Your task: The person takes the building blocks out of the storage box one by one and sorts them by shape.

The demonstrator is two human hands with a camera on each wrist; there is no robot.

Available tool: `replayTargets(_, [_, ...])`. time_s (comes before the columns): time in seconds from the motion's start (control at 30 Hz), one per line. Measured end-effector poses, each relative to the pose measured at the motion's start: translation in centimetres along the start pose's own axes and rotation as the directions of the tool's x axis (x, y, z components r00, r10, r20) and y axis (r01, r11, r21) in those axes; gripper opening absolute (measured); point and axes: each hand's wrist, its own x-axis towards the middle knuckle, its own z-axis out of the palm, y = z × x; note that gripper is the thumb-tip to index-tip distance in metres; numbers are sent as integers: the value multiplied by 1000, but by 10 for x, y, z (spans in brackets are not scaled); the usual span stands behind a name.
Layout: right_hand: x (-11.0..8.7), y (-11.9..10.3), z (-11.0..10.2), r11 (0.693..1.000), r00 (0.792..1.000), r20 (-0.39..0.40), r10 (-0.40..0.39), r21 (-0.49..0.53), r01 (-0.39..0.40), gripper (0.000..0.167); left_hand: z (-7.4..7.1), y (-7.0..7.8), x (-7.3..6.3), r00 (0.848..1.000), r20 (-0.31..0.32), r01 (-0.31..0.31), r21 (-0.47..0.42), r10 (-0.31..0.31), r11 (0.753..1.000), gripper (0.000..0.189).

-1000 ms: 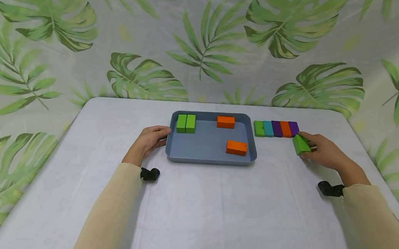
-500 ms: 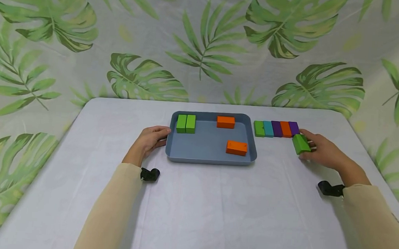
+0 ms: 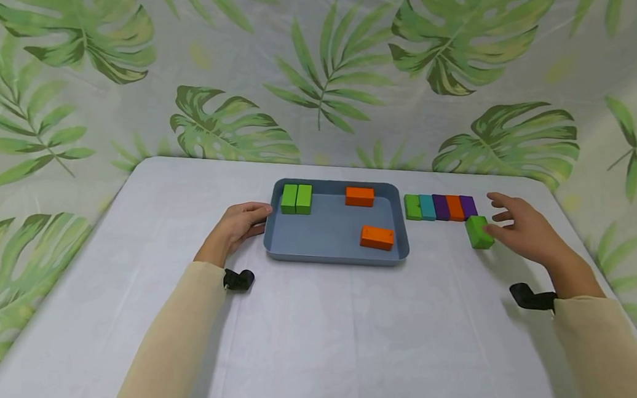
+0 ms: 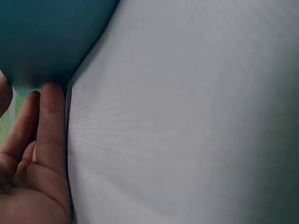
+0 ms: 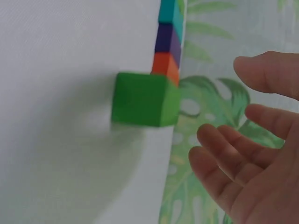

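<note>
My left hand (image 3: 242,221) holds the left rim of a blue-grey tray (image 3: 320,248). In the left wrist view, straight fingers (image 4: 50,126) meet the tray's outer wall (image 4: 56,42), low by the cloth. My right hand (image 3: 524,229) is spread beside a green block (image 3: 479,232) on the table; the right wrist view shows a gap between fingers and block (image 5: 140,100). Behind this block runs a touching row: a green block (image 3: 413,207), a teal block (image 3: 427,207), a purple block (image 3: 440,207), an orange block (image 3: 454,208) and another purple block (image 3: 468,207).
In the tray, two green blocks (image 3: 296,199) stand side by side at back left. One orange block (image 3: 360,196) lies at back right, another orange block (image 3: 377,237) at front right. A leaf-patterned cloth (image 3: 327,70) hangs behind the white table (image 3: 309,334).
My right hand has let go of the green block and drawn off to the right, its fingers spreading. The block stays by the row's right end. My left hand has not moved.
</note>
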Motion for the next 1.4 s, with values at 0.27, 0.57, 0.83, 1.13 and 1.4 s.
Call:
replayTargets(0.27, [12, -31, 5, 996, 994, -73, -85, -8, 85, 50, 0, 2, -1, 1000, -7, 2, -3, -2, 1000, 42])
replayTargets(0.57, [39, -76, 16, 982, 983, -10, -185, -47, 185, 38, 0, 1, 0, 1000, 3, -1, 1, 1, 1000, 44])
replayTargets(0.83, [62, -102, 19, 974, 971, 100, -218, -47, 224, 39, 1, -1, 0, 1000, 4, 17, -4, -17, 1000, 43])
replayTargets(1.13, [90, -133, 34, 970, 955, 179, -236, -10, 242, 42, 1, -1, 0, 1000, 3, 20, -3, -20, 1000, 42])
replayTargets(1.4, [118, -185, 43, 964, 936, 249, -250, -26, 265, 43, -1, 1, -1, 1000, 3, 12, -8, -12, 1000, 43])
